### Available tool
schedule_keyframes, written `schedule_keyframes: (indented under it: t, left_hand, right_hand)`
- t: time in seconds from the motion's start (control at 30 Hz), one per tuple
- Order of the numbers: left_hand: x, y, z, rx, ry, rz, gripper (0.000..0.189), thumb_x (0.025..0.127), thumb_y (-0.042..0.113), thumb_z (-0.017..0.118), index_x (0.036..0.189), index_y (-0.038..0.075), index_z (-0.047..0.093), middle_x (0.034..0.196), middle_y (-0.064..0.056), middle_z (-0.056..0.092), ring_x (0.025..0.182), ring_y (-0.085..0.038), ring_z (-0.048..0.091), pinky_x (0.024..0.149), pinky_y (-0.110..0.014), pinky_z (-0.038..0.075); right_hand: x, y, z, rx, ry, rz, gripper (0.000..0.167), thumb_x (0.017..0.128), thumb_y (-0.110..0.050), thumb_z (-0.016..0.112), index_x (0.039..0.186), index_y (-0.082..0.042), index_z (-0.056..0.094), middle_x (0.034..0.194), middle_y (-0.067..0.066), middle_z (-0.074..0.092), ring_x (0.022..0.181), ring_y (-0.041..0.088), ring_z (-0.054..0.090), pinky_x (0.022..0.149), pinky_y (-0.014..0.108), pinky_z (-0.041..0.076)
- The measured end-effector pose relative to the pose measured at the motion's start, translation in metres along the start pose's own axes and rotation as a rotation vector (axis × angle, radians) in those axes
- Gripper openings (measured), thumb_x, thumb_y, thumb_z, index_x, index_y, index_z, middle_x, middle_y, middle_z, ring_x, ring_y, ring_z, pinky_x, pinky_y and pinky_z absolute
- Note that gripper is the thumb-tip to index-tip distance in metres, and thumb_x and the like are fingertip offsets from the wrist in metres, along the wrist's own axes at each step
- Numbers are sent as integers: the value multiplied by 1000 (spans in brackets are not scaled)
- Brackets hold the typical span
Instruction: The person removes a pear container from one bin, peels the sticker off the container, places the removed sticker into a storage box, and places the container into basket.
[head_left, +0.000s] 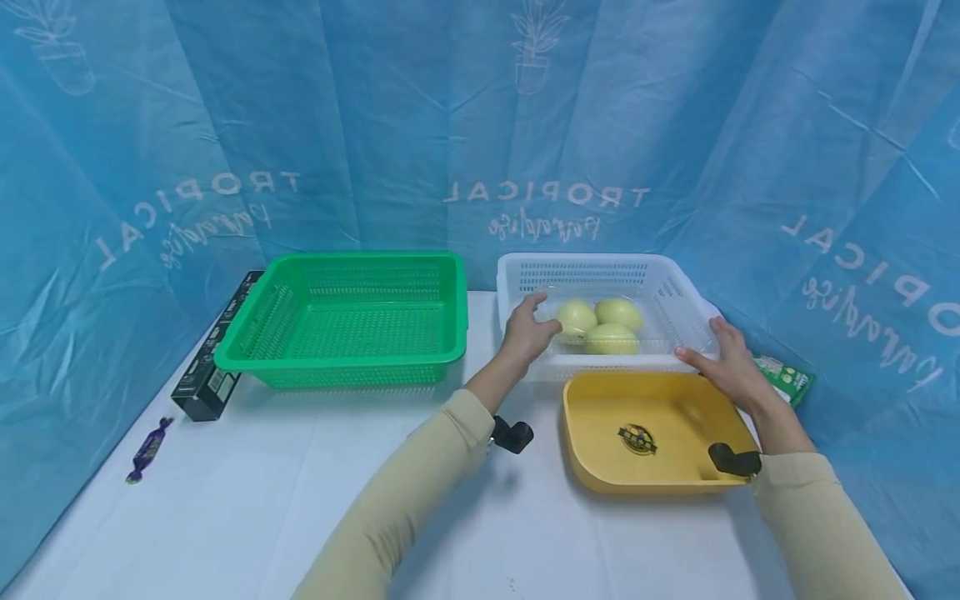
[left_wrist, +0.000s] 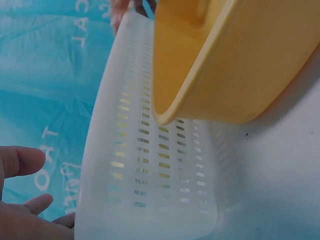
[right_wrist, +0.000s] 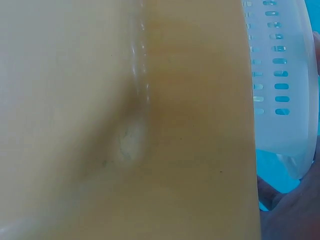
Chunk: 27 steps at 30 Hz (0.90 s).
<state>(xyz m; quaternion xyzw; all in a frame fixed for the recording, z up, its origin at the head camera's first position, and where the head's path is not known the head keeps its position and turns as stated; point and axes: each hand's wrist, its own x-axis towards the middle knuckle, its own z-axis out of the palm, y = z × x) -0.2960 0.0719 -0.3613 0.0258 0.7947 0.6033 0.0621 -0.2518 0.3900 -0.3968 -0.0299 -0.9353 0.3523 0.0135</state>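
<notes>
Three pale green round fruits (head_left: 611, 325) lie inside the white slotted basket (head_left: 585, 361), within what looks like a clear plastic container (head_left: 656, 321). Over the basket's left front part is my left hand (head_left: 527, 332), its thumb and fingers spread apart beside the leftmost fruit. Whether its fingertips touch the clear plastic I cannot tell. My right hand (head_left: 731, 367) grips the basket's front right corner, thumb at the front rim and fingers along the outer right side. In the right wrist view, a yellow basin (right_wrist: 200, 120) hides most of that hand.
The yellow basin (head_left: 600, 450) stands directly before the white basket. A green basket (head_left: 341, 364) is at the left, by a long black box (head_left: 201, 390). A purple wrapped candy (head_left: 149, 450) lies farther left. Partly hidden behind my right wrist is a green packet (head_left: 787, 379).
</notes>
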Motion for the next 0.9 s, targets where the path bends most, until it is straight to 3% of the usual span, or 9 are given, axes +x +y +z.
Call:
schedule_keyframes:
  t: [0.4, 0.6, 0.9]
  left_hand:
    - [-23, -1, -8, -26, -53, 30, 59, 86, 12, 60, 141, 21, 42, 149, -6, 39, 139, -25, 36, 107, -43, 40]
    - [-36, 1, -12, -33, -71, 49, 58, 86, 11, 59, 140, 21, 43, 147, -5, 41, 139, -24, 36, 108, -43, 38]
    - [-46, 1, -20, -49, -88, 53, 59, 85, 13, 61, 139, 24, 44, 146, -3, 42, 138, -23, 36, 106, -43, 40]
  right_hand:
    - [-2, 1, 0, -46, -6, 33, 103, 86, -60, 54, 151, -8, -7, 155, 26, -16, 131, 62, 4, 94, 78, 16]
    - [-5, 2, -1, -64, 7, 31, 104, 87, -60, 54, 151, -5, -7, 153, 31, -10, 127, 61, 9, 92, 77, 19]
    - [-12, -14, -8, -154, 85, 1, 100, 86, -59, 55, 152, -5, 2, 155, 28, -5, 132, 62, 2, 93, 79, 15]
